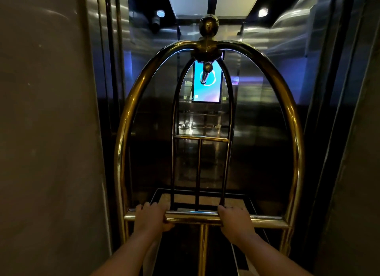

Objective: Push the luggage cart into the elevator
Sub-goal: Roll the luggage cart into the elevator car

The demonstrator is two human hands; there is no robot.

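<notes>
Cart: brass-coloured, arched tubular luggage cart (131, 115), empty, standing in the elevator doorway; far arch already between the steel walls.
Handle: horizontal brass crossbar (193, 216), nearest the person.
Left hand (149, 216): fingers wrapped over the crossbar, left of centre.
Right hand (236, 219): fingers clenched around the crossbar, right of centre.
Elevator: brushed-steel cabin interior (263, 115), lit blue display screen (207, 86) on rear wall.
Door frame: dark jamb (329, 131) close beside the cart's right arch.

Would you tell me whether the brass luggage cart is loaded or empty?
Empty: the brass luggage cart shows only bare rails; nothing hangs from its hook.
</notes>
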